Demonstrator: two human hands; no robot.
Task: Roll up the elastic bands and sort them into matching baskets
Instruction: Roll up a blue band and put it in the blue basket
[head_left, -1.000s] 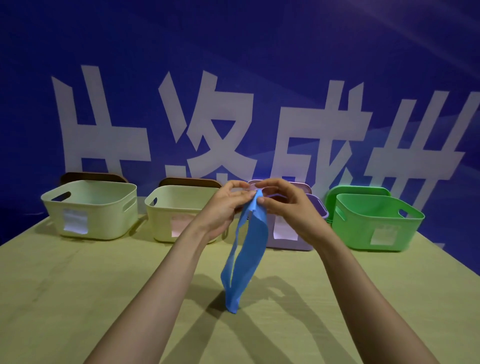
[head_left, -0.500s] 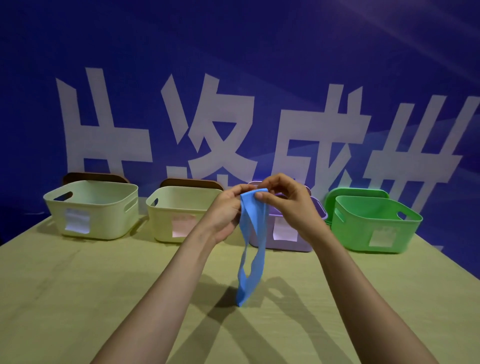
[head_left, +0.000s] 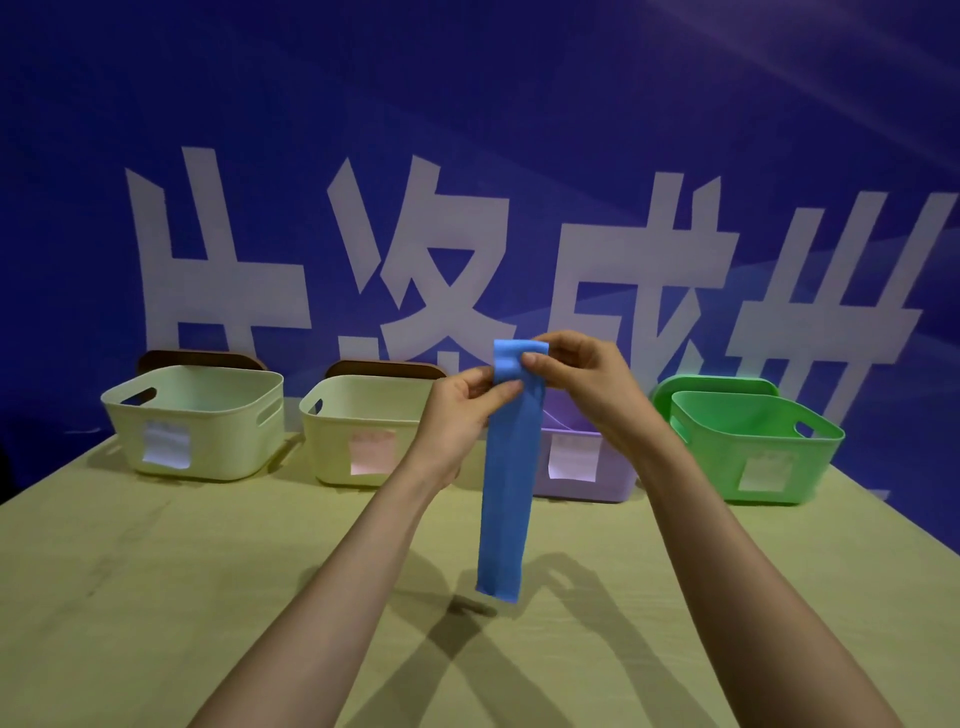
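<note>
Table (head_left: 130, 597): L hand (head_left: 457, 415) & R hand (head_left: 587, 384) fingers pinch blue band (head_left: 504, 493) top, blocking purple basket (head_left: 618, 483); green basket (head_left: 753, 447) beside.

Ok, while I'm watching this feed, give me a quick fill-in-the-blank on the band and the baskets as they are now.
1. The band, pinched at its top by the left hand and right hand, is ____.
2. The far-right basket is ____.
3. The basket behind the band is ____.
4. The number of baskets in the row on the table is ____.

Missing words: blue; green; purple; four.
</note>
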